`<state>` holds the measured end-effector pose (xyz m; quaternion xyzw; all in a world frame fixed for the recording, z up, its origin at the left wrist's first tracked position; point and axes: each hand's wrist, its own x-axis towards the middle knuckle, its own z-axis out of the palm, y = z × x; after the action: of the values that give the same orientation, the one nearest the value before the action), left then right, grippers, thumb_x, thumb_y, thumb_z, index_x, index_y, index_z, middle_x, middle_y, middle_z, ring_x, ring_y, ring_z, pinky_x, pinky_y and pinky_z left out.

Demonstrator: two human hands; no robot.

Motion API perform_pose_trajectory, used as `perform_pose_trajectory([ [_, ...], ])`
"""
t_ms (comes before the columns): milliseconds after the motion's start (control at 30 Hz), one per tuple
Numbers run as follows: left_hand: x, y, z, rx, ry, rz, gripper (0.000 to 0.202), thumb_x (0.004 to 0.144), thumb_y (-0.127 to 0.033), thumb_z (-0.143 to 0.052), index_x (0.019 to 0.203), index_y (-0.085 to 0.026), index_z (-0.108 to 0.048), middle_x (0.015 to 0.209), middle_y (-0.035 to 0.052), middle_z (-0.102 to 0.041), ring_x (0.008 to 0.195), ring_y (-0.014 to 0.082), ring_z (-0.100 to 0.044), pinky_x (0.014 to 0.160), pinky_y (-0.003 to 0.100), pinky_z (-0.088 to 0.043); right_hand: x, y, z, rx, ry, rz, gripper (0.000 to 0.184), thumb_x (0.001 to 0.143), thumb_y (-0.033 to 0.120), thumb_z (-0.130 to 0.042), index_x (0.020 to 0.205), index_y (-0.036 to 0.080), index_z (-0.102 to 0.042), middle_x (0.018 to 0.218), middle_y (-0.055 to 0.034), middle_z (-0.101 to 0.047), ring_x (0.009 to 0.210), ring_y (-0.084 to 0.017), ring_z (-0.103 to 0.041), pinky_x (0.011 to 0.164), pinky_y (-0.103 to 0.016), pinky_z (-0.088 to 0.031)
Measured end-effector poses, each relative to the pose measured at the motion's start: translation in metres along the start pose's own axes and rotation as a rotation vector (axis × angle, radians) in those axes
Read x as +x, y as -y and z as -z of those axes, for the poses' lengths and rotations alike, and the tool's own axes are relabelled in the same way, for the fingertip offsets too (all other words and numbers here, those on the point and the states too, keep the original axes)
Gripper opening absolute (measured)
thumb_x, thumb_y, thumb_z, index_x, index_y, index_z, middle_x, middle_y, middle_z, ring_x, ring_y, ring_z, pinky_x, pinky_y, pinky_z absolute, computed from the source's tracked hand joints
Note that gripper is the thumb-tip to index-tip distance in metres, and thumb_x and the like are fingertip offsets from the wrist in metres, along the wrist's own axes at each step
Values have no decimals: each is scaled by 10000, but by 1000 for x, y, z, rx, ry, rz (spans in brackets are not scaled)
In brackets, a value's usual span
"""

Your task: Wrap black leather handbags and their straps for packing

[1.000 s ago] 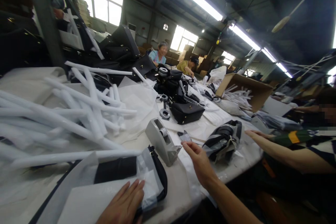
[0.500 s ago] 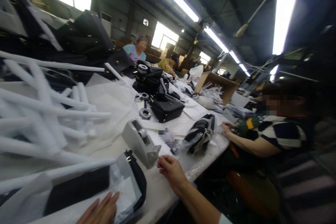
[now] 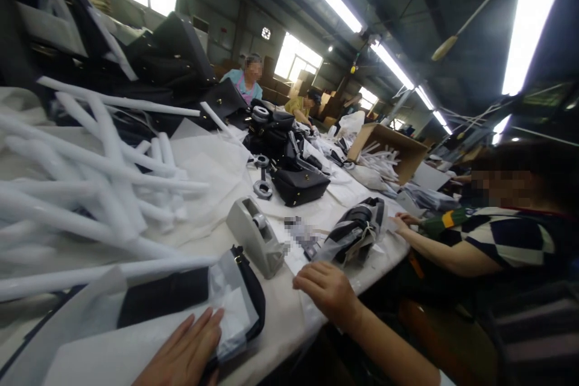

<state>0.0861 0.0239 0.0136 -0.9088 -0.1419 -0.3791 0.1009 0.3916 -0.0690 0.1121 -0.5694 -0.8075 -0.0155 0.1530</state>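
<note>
My left hand (image 3: 183, 350) lies flat with fingers stretched out on white wrapping paper (image 3: 113, 350) that covers a black bag (image 3: 176, 295) at the near edge of the table. My right hand (image 3: 323, 289) rests on the white table cover just right of a grey tape dispenser (image 3: 256, 235). Its fingers are curled under, and whether it holds anything is hidden. A plastic-wrapped black bag (image 3: 355, 229) lies beyond that hand.
Several long white paper rolls (image 3: 90, 181) are piled at the left. Black handbags (image 3: 294, 175) and tape rolls (image 3: 262, 188) stand mid-table, with an open cardboard box (image 3: 389, 145) behind. A person in a checked top sits at the right, one hand (image 3: 400, 224) on the table. Two more people work at the far end.
My right hand drew back from beyond the tape dispenser toward the table's near edge and curled its fingers. The view swung to the right. My left hand stayed flat on the paper.
</note>
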Motion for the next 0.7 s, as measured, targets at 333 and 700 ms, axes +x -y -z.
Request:
perform_pose_trajectory([
  [333, 8, -18, 15, -136, 204, 265, 406, 752, -123, -493, 1135, -181, -612, 1270, 46, -687, 1189, 195, -624, 1047, 314, -492, 103, 32, 0, -37, 321, 491, 150, 956, 322, -563, 868, 228, -639, 784, -23, -689, 758, -176, -601, 678, -311, -414],
  [700, -7, -21, -8, -184, 103, 334, 196, 884, -214, -505, 1038, -217, -625, 1240, 44, -702, 1189, 194, -615, 1112, 310, -405, 181, 37, -58, -121, 590, 709, 162, 882, 344, -683, 790, 214, -650, 792, 7, -703, 706, -152, -615, 501, -295, -306],
])
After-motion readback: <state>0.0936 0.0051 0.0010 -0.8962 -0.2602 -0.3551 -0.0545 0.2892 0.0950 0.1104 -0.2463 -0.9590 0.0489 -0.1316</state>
